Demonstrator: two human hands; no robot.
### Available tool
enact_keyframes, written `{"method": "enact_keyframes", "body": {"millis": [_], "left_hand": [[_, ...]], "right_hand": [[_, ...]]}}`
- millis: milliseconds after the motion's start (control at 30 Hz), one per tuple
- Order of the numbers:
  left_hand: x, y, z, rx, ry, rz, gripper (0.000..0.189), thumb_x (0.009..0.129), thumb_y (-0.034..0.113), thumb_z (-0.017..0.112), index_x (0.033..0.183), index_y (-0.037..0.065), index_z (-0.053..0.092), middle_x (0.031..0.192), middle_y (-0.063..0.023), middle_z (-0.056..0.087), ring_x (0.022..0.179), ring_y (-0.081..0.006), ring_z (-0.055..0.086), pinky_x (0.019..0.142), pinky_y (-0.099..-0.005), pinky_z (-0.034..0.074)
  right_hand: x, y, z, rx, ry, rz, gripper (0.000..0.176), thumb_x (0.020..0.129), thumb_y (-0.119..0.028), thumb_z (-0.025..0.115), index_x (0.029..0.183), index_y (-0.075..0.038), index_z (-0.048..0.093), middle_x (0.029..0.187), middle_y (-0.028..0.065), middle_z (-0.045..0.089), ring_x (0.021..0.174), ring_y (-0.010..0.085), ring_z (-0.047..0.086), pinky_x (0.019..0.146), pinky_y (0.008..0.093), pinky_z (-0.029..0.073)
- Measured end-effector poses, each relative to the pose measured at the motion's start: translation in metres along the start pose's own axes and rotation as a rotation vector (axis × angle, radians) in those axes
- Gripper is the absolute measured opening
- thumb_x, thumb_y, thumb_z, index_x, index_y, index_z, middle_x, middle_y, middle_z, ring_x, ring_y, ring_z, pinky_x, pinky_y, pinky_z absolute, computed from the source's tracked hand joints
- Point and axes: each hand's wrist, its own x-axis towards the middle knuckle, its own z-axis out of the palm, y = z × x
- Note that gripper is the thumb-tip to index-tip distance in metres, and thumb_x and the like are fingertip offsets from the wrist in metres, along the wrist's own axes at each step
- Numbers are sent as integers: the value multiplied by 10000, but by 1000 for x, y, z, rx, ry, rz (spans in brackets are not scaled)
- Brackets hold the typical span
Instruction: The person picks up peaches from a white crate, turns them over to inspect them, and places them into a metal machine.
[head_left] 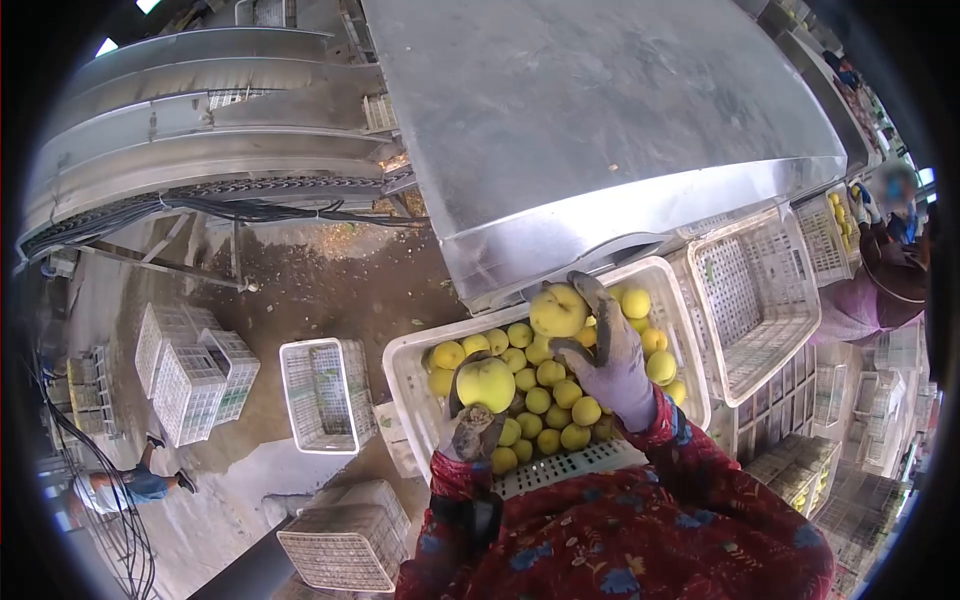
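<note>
While the gloved left hand (472,436) curls its fingers around a yellow-green peach (486,384), at the nine o'clock side of a white plastic crate (402,362), the gloved right hand (622,382) grips a larger yellow peach (558,310) between thumb and fingers near twelve o'clock. Both held fruits are over the loose peaches (550,373) in the crate, so the step in hand looks like handling them one per hand. From here, any move seems to call for a firm but soft grip, since such skin could bruise, and for lifting clear of neighbouring fruit. Farther out, a metal housing (640,110) spans eleven to one o'clock, a second plastic crate (752,300) sits toward two to three, and another plastic crate (326,395) lies at nine on the floor (250,470). The left fingertips are largely masked by their peach, and some right-hand fingers are partly behind theirs. Hands and the floral garment (620,540) cover parts of the near rim; lower layers of fruit cannot be seen. At three o'clock, a co-worker (880,295) is distorted and cut off by the dark lens border.
</note>
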Motion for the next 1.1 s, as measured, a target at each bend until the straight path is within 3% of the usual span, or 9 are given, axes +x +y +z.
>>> {"method": "enact_keyframes", "body": {"millis": [133,167,200,333,400,533,667,800,1100], "left_hand": [[1,18,19,186,109,49,665,894,-34,624,1495,41,349,1325,-119,550,1126,-203,604,913,-319,551],[6,9,10,91,77,35,633,900,-27,634,1474,41,377,1328,-106,548,1116,-185,608,904,-312,558],[10,1,-1,-1,27,24,601,905,-21,645,1453,42,406,1331,-94,547,1107,-167,611,895,-306,564],[27,-8,-1,174,20,203,603,889,40,709,1429,70,441,1320,-74,551,1119,-147,593,931,-300,549],[27,-4,6,194,41,182,615,871,69,745,1413,66,456,1319,-67,555,1167,-150,566,953,-316,541],[32,-18,12,293,51,242,595,881,100,746,1404,63,466,1306,-60,564,1212,-154,530,1014,-315,482],[31,-40,9,387,7,343,540,910,26,685,1399,24,455,1328,-95,559,1215,-178,550,1024,-329,484],[14,-14,34,84,51,90,472,913,-37,626,1356,-25,464,1309,-154,578,1206,-241,590,1022,-379,517],[18,-17,55,312,-31,236,476,876,-23,668,1310,-6,473,1268,-142,582,1178,-237,598,1020,-364,503]], "right_hand": [[53,70,29,-578,18,-215,389,851,-194,720,1125,41,574,997,243,619,962,396,607,872,491,481],[58,78,19,-320,-35,-65,334,896,-209,687,1096,44,602,933,206,641,835,338,628,730,444,528],[62,61,7,-340,-55,71,251,919,-177,674,1052,28,615,937,224,659,877,374,632,772,435,504],[32,78,-6,-7,182,-108,540,944,4,605,1434,84,391,1355,204,564,1144,262,602,947,349,516],[12,36,-10,-103,-73,-208,596,886,50,592,1449,60,396,1411,212,510,1354,282,445,1093,394,394],[-24,18,10,53,-241,-171,761,760,-8,683,1460,49,390,1445,211,484,1350,331,457,1139,408,328],[-33,6,21,-156,-153,-120,733,672,-53,830,1327,1,505,1318,216,567,1168,420,571,986,438,477],[-29,-6,18,-117,-118,-173,731,637,-194,894,1253,-11,546,1234,193,591,1108,407,569,948,464,467],[-27,-19,-2,-112,-63,-217,752,699,-184,867,1332,-6,503,1303,201,571,1143,393,573,984,445,458]]}}
